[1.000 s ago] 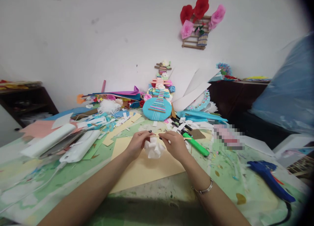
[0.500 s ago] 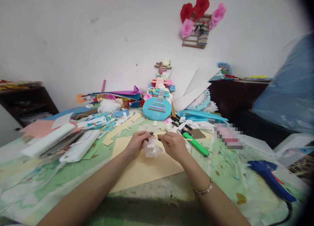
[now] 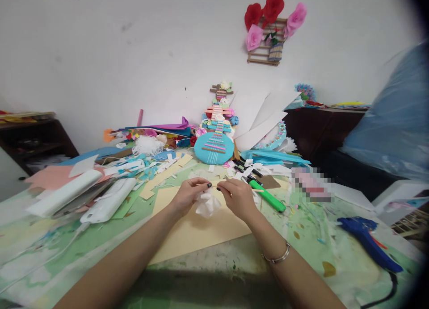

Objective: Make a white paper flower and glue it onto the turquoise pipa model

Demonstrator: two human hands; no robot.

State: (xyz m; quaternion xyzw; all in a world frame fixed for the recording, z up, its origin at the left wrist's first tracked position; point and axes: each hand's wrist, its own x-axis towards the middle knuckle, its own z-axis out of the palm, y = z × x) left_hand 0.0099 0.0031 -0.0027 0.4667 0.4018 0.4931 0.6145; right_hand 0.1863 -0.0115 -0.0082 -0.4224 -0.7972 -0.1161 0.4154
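Note:
In the head view, my left hand (image 3: pixel 187 197) is closed in a pinch at the top of a ruffled white paper flower (image 3: pixel 208 205), which hangs below the fingertips. Facing it, my right hand (image 3: pixel 239 199) grips a thin pale wooden stick (image 3: pixel 258 190), whose end sticks out past the knuckles. The two sets of fingertips almost meet over a cream sheet of card (image 3: pixel 201 237). Where stick and flower come together is too small to make out.
A green marker (image 3: pixel 268 196) and black pens lie right of my hands. Further right is a blue glue gun (image 3: pixel 368 242). A blue paper lute (image 3: pixel 214 148) leans against the wall. White power strips (image 3: pixel 109 199) and paper scraps cover the left side.
The white flower has turned and hangs a little differently under my left hand. Both hands stay in nearly the same place, with their fingertips slightly farther apart.

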